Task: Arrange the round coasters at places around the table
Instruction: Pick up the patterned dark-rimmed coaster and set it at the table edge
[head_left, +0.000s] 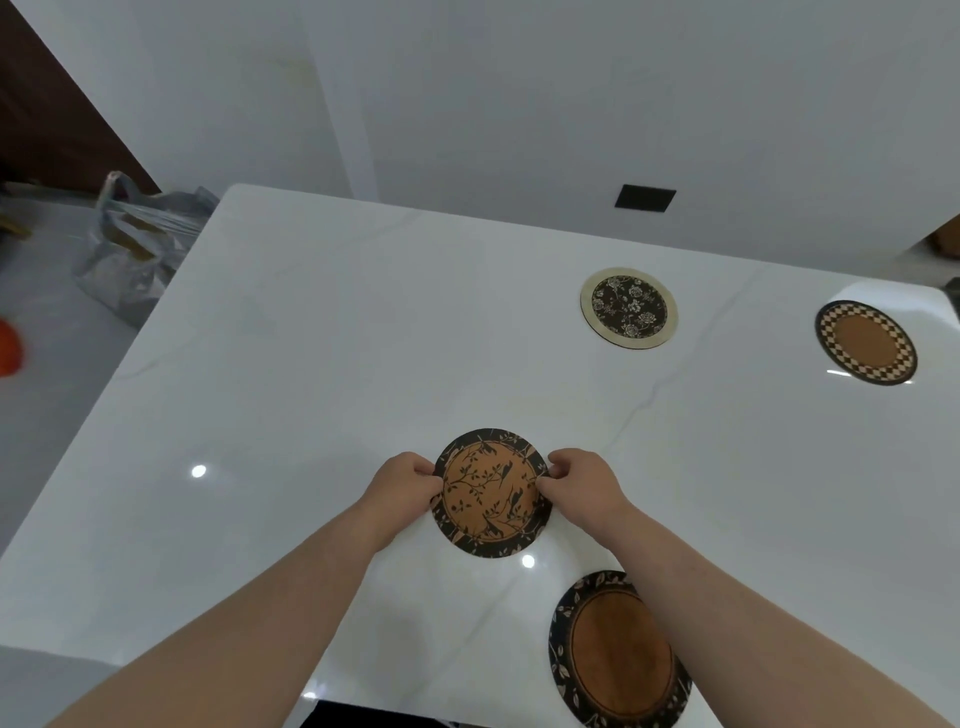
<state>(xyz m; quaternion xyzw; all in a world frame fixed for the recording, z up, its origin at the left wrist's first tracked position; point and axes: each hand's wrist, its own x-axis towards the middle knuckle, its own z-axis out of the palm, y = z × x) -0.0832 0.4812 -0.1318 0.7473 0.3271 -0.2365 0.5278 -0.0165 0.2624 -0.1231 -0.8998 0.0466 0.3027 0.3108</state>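
White table (322, 332): both hands pinch the branch-patterned coaster (491, 493).

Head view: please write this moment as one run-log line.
left hand: pinches branch coaster | right hand: pinches same coaster | table: three other coasters placed

This looks like a home dining room. A glossy white marble-look bench (363, 338) is set with patterned round coasters (628, 307). Around it are plain white walls (519, 104), a pale shiny floor (47, 441), a filled plastic bag (135, 249) slumped beside the bench, and a dark wood panel (52, 119).
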